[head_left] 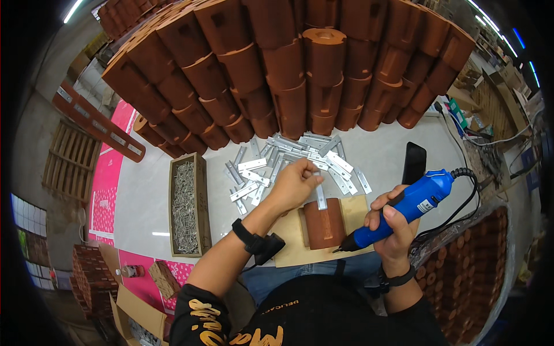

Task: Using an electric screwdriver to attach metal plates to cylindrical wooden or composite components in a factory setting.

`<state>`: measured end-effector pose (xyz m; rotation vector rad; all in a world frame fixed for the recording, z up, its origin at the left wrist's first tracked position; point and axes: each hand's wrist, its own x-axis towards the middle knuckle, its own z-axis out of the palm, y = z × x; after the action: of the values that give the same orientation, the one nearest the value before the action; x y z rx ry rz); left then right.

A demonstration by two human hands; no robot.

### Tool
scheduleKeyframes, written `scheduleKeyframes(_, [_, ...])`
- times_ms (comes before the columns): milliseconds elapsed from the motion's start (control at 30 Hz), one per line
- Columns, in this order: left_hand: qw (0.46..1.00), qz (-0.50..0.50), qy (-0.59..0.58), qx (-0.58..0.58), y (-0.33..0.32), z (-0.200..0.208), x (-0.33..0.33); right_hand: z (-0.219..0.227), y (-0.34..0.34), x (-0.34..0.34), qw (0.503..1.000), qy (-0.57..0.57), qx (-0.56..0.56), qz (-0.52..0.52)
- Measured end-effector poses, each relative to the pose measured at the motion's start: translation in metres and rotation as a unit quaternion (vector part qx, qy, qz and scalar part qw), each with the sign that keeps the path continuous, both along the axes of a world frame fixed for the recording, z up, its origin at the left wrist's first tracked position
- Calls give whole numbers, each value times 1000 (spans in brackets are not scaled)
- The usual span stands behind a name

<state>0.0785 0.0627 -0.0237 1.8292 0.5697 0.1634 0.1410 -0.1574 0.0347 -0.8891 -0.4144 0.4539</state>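
Observation:
My left hand (295,183) pinches one end of a small silver metal strip (321,195) between thumb and fingers. The strip's lower end reaches over the far edge of a reddish-brown curved wooden block (324,230); I cannot tell whether they touch. Beneath the block lies a tan board (287,245) at the table's near edge. In my right hand (395,228) is a blue corded electric screwdriver (398,214), its tip pointing down-left, close to the block's lower right. A loose pile of similar metal strips (277,155) spreads beyond my left hand.
A long wooden box (202,202) full of screws stands on the table (144,202) at left. Stacked reddish-brown wooden pieces (242,75) form a wall along the far side. A black phone (414,161) lies right of the strips, near the tool's cord (476,193).

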Motion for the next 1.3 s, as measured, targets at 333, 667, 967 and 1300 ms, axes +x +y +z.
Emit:
scheduleKeyframes(333, [977,-102,-54,178,-59,27,-69,0,-2,4,1000,5,-11,-7])
scheduleKeyframes(667, [948,-170,-4,269,-64,42,-49,10,-23,29,993,-32,13,-115])
scheduleKeyframes(967, [950,162,41,264,47,35,-168,-34,10,21,990,-97,-65,-84])
scheduleKeyframes(1300, [848,192,250,426,87,15,-255,-25,22,30,982,-159,-103,-4])
